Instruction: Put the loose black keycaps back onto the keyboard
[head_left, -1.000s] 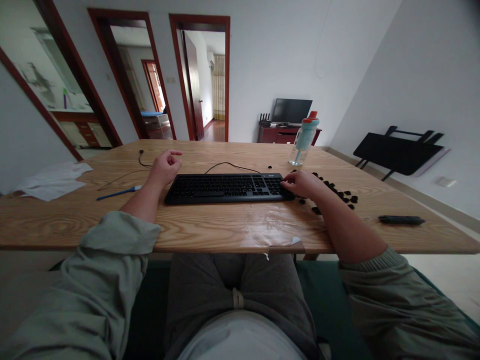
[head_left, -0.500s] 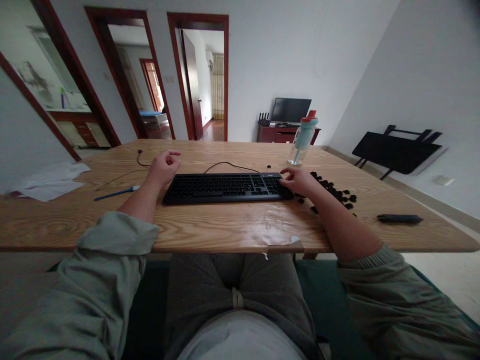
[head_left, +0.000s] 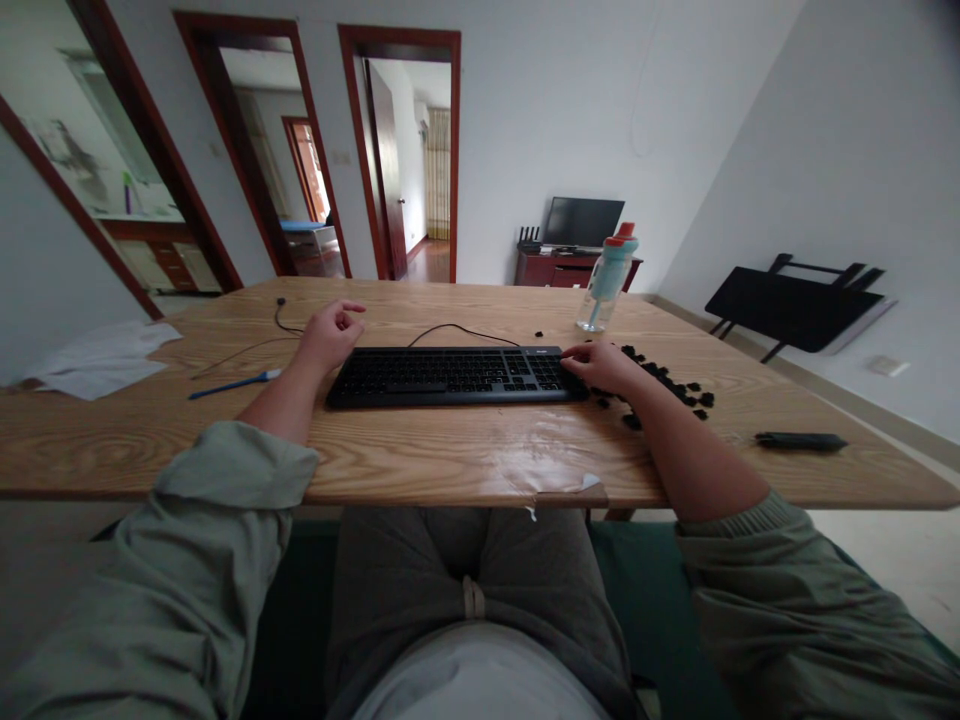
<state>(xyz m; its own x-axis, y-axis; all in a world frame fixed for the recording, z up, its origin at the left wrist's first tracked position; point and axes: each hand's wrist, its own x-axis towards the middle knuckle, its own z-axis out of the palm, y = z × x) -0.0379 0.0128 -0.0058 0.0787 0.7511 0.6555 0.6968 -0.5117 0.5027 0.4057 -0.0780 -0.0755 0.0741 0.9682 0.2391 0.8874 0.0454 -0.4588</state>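
A black keyboard [head_left: 457, 376] lies flat on the wooden table in front of me, most of its keys in place. My right hand [head_left: 600, 366] bends over its right end, thumb and fingertips drawn together at the number pad; whatever is between them is hidden. Beyond the keyboard's left end rests my left hand [head_left: 330, 335], its index finger stretched out and the others loosely curled, with nothing in it. Many small black pieces [head_left: 679, 390], which look like keycaps, lie scattered right of the keyboard, partly behind my right forearm. One more small black piece [head_left: 538, 334] sits behind the keyboard.
A clear bottle with a red and teal lid [head_left: 606, 280] stands behind my right hand. At left lie a blue brush [head_left: 231, 385], a thin cable [head_left: 283, 320] and white paper [head_left: 105, 358]. A dark, long object [head_left: 801, 441] lies far right. Torn film [head_left: 570, 492] marks the front edge.
My right hand has shifted very slightly at the keyboard's right end. My left hand stays in place, and the view has tilted a touch.
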